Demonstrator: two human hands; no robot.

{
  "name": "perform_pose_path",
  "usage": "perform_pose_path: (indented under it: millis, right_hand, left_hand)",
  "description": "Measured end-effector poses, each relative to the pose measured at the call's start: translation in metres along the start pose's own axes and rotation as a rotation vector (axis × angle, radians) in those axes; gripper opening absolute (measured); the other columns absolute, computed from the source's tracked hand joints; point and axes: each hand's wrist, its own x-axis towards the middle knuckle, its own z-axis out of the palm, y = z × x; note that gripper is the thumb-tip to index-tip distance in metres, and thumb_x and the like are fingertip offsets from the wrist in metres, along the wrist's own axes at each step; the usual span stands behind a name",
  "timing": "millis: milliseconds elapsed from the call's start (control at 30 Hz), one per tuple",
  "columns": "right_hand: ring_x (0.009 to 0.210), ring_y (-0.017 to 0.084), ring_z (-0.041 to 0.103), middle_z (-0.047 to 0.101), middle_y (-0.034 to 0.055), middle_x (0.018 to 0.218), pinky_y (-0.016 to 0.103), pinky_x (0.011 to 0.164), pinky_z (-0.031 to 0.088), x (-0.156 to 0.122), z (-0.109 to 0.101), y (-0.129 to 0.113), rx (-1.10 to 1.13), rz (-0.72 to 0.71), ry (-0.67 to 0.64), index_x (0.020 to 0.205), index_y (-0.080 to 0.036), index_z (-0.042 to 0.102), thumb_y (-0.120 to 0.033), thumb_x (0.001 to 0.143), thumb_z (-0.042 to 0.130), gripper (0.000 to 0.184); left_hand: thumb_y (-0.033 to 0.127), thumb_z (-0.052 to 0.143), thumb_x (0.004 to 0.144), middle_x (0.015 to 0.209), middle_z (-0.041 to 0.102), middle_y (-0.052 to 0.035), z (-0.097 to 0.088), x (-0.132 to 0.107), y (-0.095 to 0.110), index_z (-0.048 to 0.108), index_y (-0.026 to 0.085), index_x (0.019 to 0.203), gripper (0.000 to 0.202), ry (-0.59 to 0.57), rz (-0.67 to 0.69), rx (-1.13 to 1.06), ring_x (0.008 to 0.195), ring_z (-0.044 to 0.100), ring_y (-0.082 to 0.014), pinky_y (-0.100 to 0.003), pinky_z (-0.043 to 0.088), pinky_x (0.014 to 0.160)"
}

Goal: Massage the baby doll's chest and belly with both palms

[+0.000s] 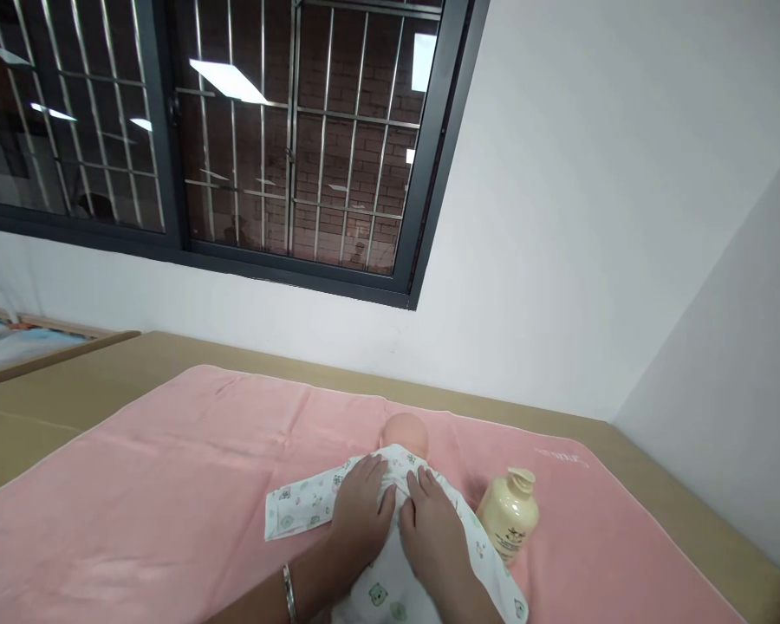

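A baby doll (406,432) lies on a pink mat, its bald head pointing toward the wall. It wears a white garment (302,504) with small green and brown animal prints, one sleeve spread out to the left and the other angled down to the right. My left hand (362,501) rests flat on the left of the upper garment, fingers stretched toward the doll's head. On the right of it, my right hand (434,527) lies flat too, fingers extended. Both hands press on the cloth without gripping anything. A cream pump bottle (510,515) stands beside the right sleeve.
The pink mat (188,468) covers much of a tan surface (169,353) that meets a white wall (559,217). Above is a dark-framed window (312,130) with metal bars. At the far left, a wood-edged frame (58,354) holds blue and white cloth.
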Motion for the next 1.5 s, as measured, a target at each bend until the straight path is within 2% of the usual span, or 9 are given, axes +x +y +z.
perform_pose_path:
  millis: [100,300,433,567,767,867,1133,1333,1500]
  right_hand:
    - [0.141,0.026,0.030,0.039,0.0121,0.149,0.040,0.118,0.022,0.011,0.005,0.009,0.038,0.028,-0.012,0.142,-0.007,0.044,-0.024,0.089,0.034,0.057]
    - [0.141,0.026,0.031,0.040,0.0107,0.149,0.041,0.117,0.022,0.009,0.000,0.004,-0.007,-0.033,-0.019,0.143,-0.010,0.044,-0.019,0.087,0.033,0.057]
    - [0.138,0.026,0.035,0.044,0.0114,0.146,0.039,0.116,0.024,-0.006,-0.005,-0.006,-0.027,-0.045,-0.037,0.141,-0.010,0.047,-0.019,0.088,0.033,0.056]
    - [0.141,0.025,0.031,0.041,0.0103,0.149,0.039,0.116,0.024,-0.002,-0.003,0.002,0.022,0.025,-0.028,0.142,-0.009,0.044,-0.026,0.091,0.031,0.056]
    - [0.145,0.024,0.021,0.030,0.0074,0.155,0.040,0.119,0.017,0.012,0.000,0.012,0.049,-0.017,-0.071,0.148,-0.012,0.036,-0.025,0.089,0.032,0.060]
    - [0.143,0.024,0.026,0.034,0.0078,0.153,0.038,0.119,0.019,0.006,-0.002,0.003,0.013,-0.060,-0.056,0.146,-0.012,0.040,-0.021,0.089,0.032,0.058]
    - [0.135,0.026,0.041,0.051,0.0104,0.141,0.039,0.113,0.030,0.001,-0.004,0.001,0.019,0.012,0.015,0.134,-0.012,0.055,-0.027,0.090,0.034,0.051]
    - [0.140,0.027,0.031,0.041,0.0117,0.148,0.044,0.118,0.021,0.008,0.011,0.013,0.041,0.017,0.065,0.143,-0.009,0.043,-0.030,0.090,0.034,0.057]
    - [0.142,0.026,0.029,0.038,0.0114,0.150,0.044,0.119,0.019,0.008,0.008,0.013,0.058,0.020,0.031,0.144,-0.008,0.040,-0.031,0.091,0.033,0.058]
  left_hand:
    - [0.030,0.042,0.092,0.125,0.064,-0.0123,0.005,0.002,-0.006,0.060,0.014,0.122,0.038,-0.013,0.005,-0.004,0.116,0.059,-0.0282,-0.050,0.051,0.097]
    - [0.020,0.037,0.094,0.118,0.067,-0.0078,-0.002,0.009,-0.001,0.062,0.017,0.115,0.033,-0.024,0.221,-0.087,0.113,0.060,-0.0218,-0.045,0.049,0.100]
    - [0.022,0.039,0.093,0.109,0.069,-0.0069,-0.008,0.006,0.005,0.065,0.021,0.102,0.027,0.004,0.122,-0.086,0.105,0.063,-0.0221,-0.045,0.052,0.094]
    - [0.026,0.043,0.092,0.113,0.068,-0.0103,-0.003,0.002,0.001,0.063,0.018,0.111,0.028,0.020,0.048,-0.044,0.110,0.061,-0.0259,-0.048,0.051,0.095]
    - [0.024,0.041,0.092,0.127,0.062,-0.0094,-0.004,0.010,-0.002,0.055,0.018,0.126,0.038,-0.116,0.182,-0.077,0.119,0.055,-0.0247,-0.050,0.046,0.102]
    - [0.021,0.040,0.091,0.123,0.064,-0.0082,-0.009,0.012,0.001,0.059,0.019,0.121,0.035,-0.092,0.221,-0.136,0.116,0.057,-0.0220,-0.047,0.047,0.102]
    - [0.026,0.046,0.089,0.107,0.069,-0.0092,-0.006,0.003,0.003,0.067,0.020,0.098,0.023,0.050,0.079,-0.059,0.104,0.063,-0.0247,-0.046,0.053,0.091]
    - [0.030,0.045,0.090,0.123,0.064,-0.0110,0.005,0.000,-0.004,0.060,0.016,0.121,0.037,-0.020,0.039,-0.014,0.117,0.057,-0.0278,-0.050,0.048,0.100]
    - [0.032,0.044,0.091,0.129,0.061,-0.0118,0.007,-0.001,-0.006,0.058,0.014,0.125,0.041,-0.085,-0.005,-0.022,0.122,0.054,-0.0291,-0.051,0.045,0.103]
